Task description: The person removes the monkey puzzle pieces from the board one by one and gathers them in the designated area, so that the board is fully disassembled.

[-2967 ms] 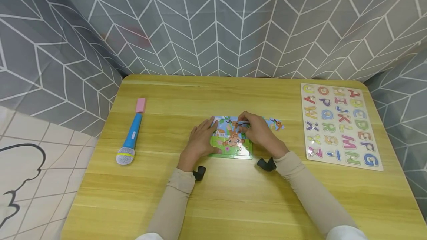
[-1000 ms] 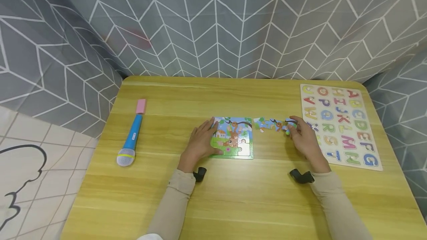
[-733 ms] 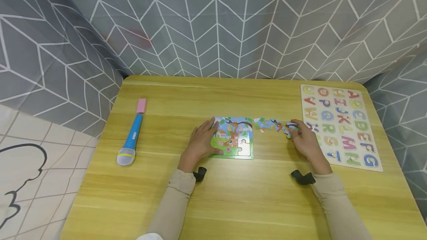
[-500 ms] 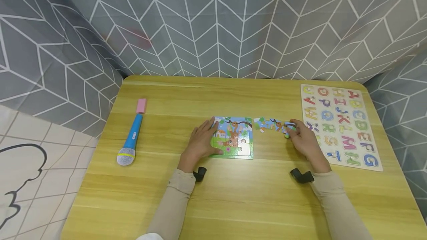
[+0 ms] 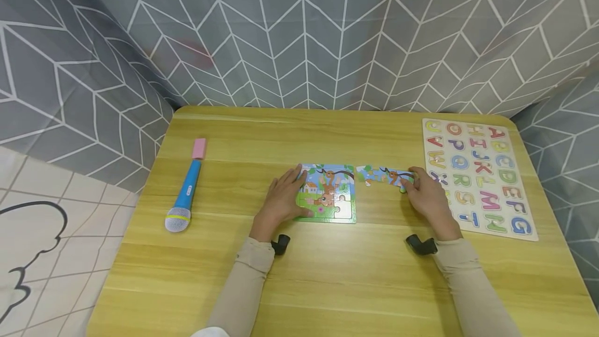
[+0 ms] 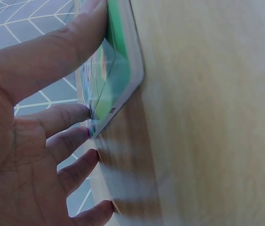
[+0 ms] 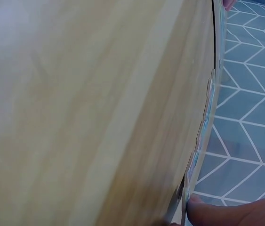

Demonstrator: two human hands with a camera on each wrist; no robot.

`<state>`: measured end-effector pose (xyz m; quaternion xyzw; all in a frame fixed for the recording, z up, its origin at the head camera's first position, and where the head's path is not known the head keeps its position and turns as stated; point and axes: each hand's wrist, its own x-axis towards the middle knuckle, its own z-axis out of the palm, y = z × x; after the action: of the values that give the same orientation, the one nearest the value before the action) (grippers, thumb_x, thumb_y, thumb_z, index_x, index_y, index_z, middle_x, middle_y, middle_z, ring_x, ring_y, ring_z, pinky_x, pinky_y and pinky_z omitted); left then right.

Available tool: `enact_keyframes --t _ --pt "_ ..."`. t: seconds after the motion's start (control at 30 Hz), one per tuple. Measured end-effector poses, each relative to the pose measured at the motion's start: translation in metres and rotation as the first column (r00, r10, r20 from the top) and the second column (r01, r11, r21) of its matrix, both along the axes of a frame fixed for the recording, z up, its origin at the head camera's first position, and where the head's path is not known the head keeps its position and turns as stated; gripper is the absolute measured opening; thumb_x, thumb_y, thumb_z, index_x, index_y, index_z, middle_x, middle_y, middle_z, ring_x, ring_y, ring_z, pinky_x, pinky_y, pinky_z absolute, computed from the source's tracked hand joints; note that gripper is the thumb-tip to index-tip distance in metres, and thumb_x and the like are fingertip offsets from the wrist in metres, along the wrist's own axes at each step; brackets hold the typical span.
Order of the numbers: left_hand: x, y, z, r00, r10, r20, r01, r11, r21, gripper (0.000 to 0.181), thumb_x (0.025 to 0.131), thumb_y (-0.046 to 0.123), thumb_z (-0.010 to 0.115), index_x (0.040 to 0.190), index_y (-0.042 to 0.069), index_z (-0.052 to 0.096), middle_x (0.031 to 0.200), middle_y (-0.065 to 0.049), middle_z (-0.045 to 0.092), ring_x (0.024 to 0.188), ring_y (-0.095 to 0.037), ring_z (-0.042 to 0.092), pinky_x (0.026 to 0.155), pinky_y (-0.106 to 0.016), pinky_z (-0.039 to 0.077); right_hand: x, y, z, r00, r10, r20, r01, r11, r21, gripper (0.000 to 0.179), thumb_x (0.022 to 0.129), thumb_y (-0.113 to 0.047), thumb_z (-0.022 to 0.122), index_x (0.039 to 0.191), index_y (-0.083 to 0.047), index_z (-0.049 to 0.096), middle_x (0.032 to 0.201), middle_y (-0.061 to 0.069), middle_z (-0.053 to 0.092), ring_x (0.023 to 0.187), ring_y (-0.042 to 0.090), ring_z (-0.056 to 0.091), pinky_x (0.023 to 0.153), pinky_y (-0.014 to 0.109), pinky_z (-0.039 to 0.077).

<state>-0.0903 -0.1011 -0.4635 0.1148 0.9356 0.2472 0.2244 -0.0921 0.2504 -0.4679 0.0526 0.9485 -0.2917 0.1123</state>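
A square jigsaw puzzle [image 5: 329, 191] in a thin tray lies mid-table, with a brown cartoon animal, a house and grass on it; pale bare patches show at its lower right. My left hand [image 5: 281, 199] rests at its left side, thumb over the lower edge and fingers spread along the corner, as the left wrist view shows. To the right lies a short row of joined jigsaw pieces [image 5: 374, 174] with a branch and a bird. At that row's right end my right hand [image 5: 428, 199] pinches a jigsaw piece [image 5: 406, 181] between thumb and fingers, its edge right against the row.
An alphabet board [image 5: 477, 181] with coloured letters lies at the right, partly behind my right hand. On the left are a blue toy microphone [image 5: 184, 196] and a pink block [image 5: 198, 148]. A grey patterned curtain [image 5: 323, 40] hangs behind the table's far edge.
My right hand has left the puzzle's upper right and moved right to the row's end. Lately the pinched piece has shifted slightly left, closing the gap. My left hand has stayed in place.
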Motion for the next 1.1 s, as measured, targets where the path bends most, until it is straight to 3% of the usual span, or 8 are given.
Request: enact_keyframes --t 0.13,0.37,0.5,0.8,0.93,1.1 --pt "0.000 0.000 -0.001 1.000 0.004 -0.010 -0.004 1.000 0.007 0.112 0.072 0.037 0.090 0.160 0.013 0.025 0.172 -0.003 0.010 0.159 -0.030 0.011 0.128 -0.062 0.008 0.001 0.001 0.000 1.000 -0.005 -0.004 0.005 1.000 0.011 0.052 0.106 -0.027 0.049 0.144 0.007 0.042 0.086 0.017 0.064 0.058 0.019 0.050 0.048 0.028 0.038" --pt "0.000 0.000 -0.001 1.000 0.003 -0.010 -0.003 1.000 0.002 0.111 0.073 0.037 0.089 0.160 0.013 0.025 0.172 -0.003 0.010 0.159 -0.030 0.011 0.128 -0.062 0.008 0.006 0.006 0.002 0.998 -0.030 -0.053 0.029 0.999 -0.024 0.048 0.105 -0.026 0.053 0.140 0.007 0.047 0.099 0.025 0.069 0.076 0.028 0.062 0.060 0.027 0.043" --pt "0.000 0.000 -0.002 1.000 0.002 -0.016 -0.002 1.000 0.003 0.111 0.073 0.037 0.089 0.160 0.013 0.025 0.172 -0.004 0.010 0.159 -0.030 0.011 0.128 -0.061 0.008 0.010 0.010 0.005 0.997 -0.051 -0.065 0.047 0.997 -0.056 0.049 0.105 -0.025 0.051 0.142 0.007 0.046 0.098 0.026 0.070 0.075 0.028 0.063 0.059 0.027 0.044" --pt "0.001 -0.001 0.000 1.000 0.007 -0.014 -0.007 1.000 0.016 0.111 0.073 0.037 0.090 0.160 0.014 0.025 0.172 -0.003 0.010 0.159 -0.030 0.011 0.128 -0.061 0.007 0.008 0.008 0.002 0.991 -0.113 -0.070 0.112 0.994 -0.012 0.051 0.105 -0.027 0.051 0.141 0.008 0.047 0.101 0.028 0.069 0.078 0.032 0.064 0.061 0.030 0.045" --pt "0.001 -0.001 -0.002 1.000 0.002 -0.009 -0.002 1.000 0.010 0.111 0.073 0.038 0.089 0.161 0.014 0.024 0.172 -0.003 0.009 0.160 -0.029 0.010 0.129 -0.061 0.007 0.005 0.005 0.001 0.994 -0.091 -0.057 0.090 0.996 -0.008 0.051 0.105 -0.027 0.051 0.142 0.008 0.045 0.104 0.029 0.069 0.089 0.041 0.065 0.068 0.043 0.050" --pt "0.001 -0.001 -0.003 1.000 0.000 -0.002 0.000 1.000 0.010 0.112 0.074 0.038 0.088 0.161 0.016 0.022 0.172 -0.001 0.008 0.160 -0.028 0.008 0.129 -0.060 0.006 0.002 0.004 0.001 0.997 -0.050 -0.050 0.050 0.999 0.007 0.050 0.105 -0.025 0.051 0.142 0.009 0.045 0.098 0.027 0.069 0.077 0.033 0.063 0.062 0.034 0.046"
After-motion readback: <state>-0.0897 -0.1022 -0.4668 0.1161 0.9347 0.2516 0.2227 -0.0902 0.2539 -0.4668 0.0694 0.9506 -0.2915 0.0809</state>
